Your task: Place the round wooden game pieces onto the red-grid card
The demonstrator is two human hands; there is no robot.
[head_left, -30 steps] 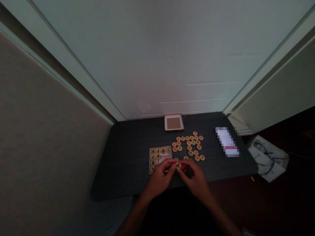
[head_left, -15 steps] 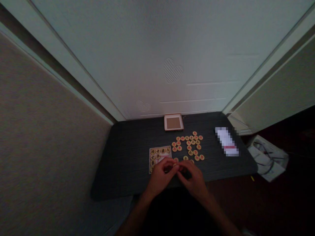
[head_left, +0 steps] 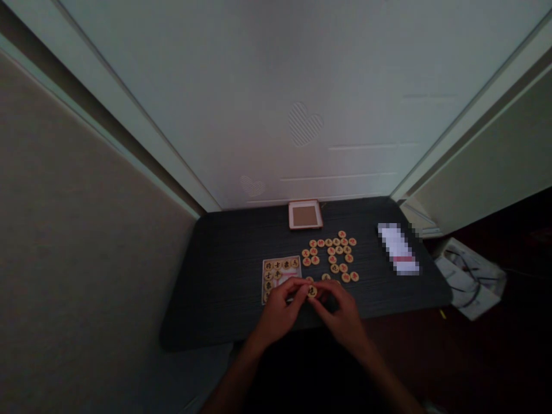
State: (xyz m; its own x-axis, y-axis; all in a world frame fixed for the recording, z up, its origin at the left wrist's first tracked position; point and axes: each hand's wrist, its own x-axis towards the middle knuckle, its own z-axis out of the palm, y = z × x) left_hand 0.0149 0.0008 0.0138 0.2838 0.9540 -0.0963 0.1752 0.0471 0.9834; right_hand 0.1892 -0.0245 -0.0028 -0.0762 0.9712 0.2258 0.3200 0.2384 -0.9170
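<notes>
Between the fingertips of my left hand [head_left: 280,307] and my right hand [head_left: 340,307] is a round xiangqi piece [head_left: 313,291] with a dark character facing up. Both hands pinch it near the table's front edge. Partly behind my left hand lies a shallow box [head_left: 299,264], with several dark-lettered pieces in rows along its back and left side. Loose pieces, many with red characters such as this one [head_left: 332,260], lie scattered flat on the table beyond my right hand. My fingers cover part of the box and a few loose pieces.
The dark table [head_left: 224,259] stands against a pale door with heart patterns [head_left: 304,123]. A box lid [head_left: 305,216] lies at the back edge. On the right is a blurred white and red item [head_left: 397,247]. A white container with cables [head_left: 468,282] sits beyond the table's right end.
The piece between my fingers has turned, so its dark character now shows. My hands have stayed nearly in place, and the loose pieces lie as before.
</notes>
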